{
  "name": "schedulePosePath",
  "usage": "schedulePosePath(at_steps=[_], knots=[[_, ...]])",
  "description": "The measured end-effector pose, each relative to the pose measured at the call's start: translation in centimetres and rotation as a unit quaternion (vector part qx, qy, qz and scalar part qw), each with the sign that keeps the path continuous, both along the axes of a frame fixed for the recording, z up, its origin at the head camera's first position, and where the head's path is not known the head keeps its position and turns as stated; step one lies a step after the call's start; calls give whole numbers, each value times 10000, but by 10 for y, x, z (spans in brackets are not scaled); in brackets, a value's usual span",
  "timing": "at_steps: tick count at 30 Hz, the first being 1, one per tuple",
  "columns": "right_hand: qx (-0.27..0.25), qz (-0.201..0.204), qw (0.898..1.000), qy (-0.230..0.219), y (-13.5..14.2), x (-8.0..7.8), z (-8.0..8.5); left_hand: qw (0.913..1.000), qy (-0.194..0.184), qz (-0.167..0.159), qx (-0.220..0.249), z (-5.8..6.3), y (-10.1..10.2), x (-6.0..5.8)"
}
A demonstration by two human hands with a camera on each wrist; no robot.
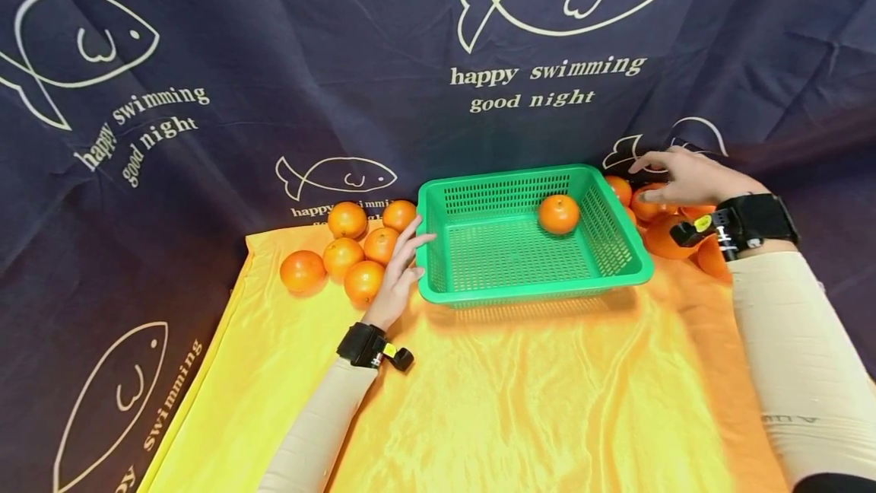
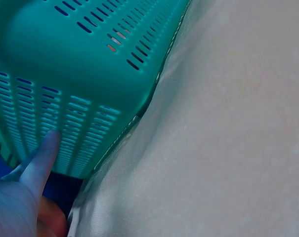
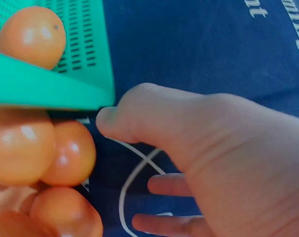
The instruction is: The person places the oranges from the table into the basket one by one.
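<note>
An orange [image 1: 558, 214] sits inside the green plastic basket [image 1: 534, 297], toward its right end; the right wrist view shows it too. My left hand [image 1: 397, 280] is at the basket's left end, its fingers fairly straight against the rim. In the left wrist view one extended finger touches the slotted outer wall [image 2: 65, 123]. My right hand [image 1: 694, 177] hovers over several oranges [image 1: 669, 237] beyond the basket's right end, fingers spread and holding nothing. The right wrist view has its thumb near the basket's corner, with oranges [image 3: 65, 212] beside it.
Several more oranges [image 1: 344, 257] are grouped left of the basket, close to my left hand. A shiny yellow cloth [image 1: 520, 402] covers the table. Behind stands a dark blue curtain [image 1: 383, 59] with white fish drawings and lettering.
</note>
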State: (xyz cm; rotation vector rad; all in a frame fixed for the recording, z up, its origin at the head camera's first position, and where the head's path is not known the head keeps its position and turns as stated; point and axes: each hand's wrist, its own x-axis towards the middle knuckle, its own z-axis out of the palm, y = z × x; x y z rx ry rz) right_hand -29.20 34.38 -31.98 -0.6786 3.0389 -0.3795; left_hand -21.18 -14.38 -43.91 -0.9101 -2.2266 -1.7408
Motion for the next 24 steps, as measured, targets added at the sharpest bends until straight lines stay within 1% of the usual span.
schedulePosePath(at_steps=[6, 10, 14, 19, 22, 24], knots=[[48, -114, 9997, -194, 19, 3, 3, 10000, -57, 25, -33, 2, 0, 1], [34, -146, 9994, -296, 30, 3, 1, 9999, -58, 71, -62, 2, 0, 1], [16, -154, 9992, -361, 35, 5, -2, 9999, -48, 95, -74, 2, 1, 1], [154, -227, 9983, -506, 37, 5, -7, 9999, -27, 99, -63, 3, 2, 1], [99, -271, 9972, -692, 37, 7, -11, 9999, -6, 118, -59, 2, 1, 1], [-27, -343, 9949, -950, 37, 9, -14, 9999, -5, 118, -61, 2, 1, 1]])
